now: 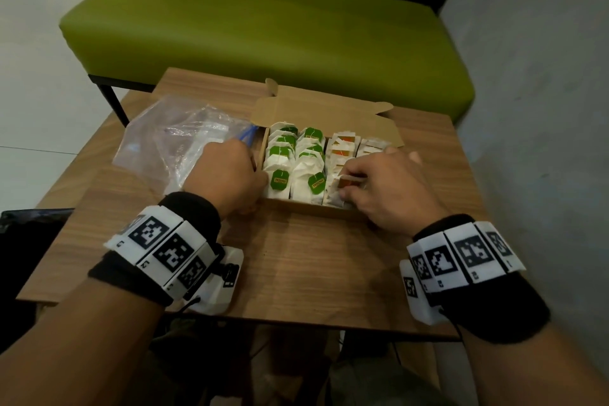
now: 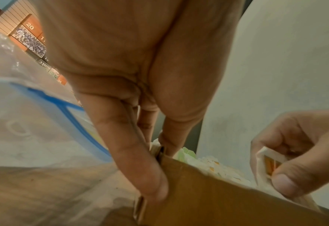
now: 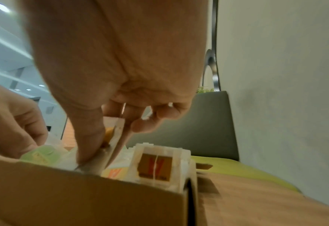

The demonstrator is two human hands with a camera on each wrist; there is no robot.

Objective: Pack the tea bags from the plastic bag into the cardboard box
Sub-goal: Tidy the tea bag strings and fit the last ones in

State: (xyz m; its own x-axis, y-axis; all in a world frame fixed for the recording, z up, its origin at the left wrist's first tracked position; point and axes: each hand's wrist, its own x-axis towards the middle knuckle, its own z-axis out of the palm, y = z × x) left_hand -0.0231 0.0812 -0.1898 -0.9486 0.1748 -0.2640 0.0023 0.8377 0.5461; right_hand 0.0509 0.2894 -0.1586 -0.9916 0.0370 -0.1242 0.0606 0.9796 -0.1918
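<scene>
**Seating an orange-tagged tea bag in the box**

Right hand (image 1: pixel 392 188) pinches an orange-tagged tea bag (image 2: pixel 267 165) between thumb and fingers, lowering it into the near end of the third row. Left of the grip, the left hand (image 1: pixel 227 175) clasps the cardboard box (image 1: pixel 316 209) at its near-left corner. Beyond that hand lies the plastic bag (image 1: pixel 171 142), seemingly emptied. Risk: tight rows may crumple the bag or snag its tag.

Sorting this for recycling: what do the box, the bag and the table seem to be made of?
Box: plain brown cardboard, matte, its cut edge showing at the corner. Plastic bag: thin clear film, glossy and crinkled, with a blue strip at the mouth. Table: wood-grain surface, matte; solid wood or laminate, cannot tell.
</scene>
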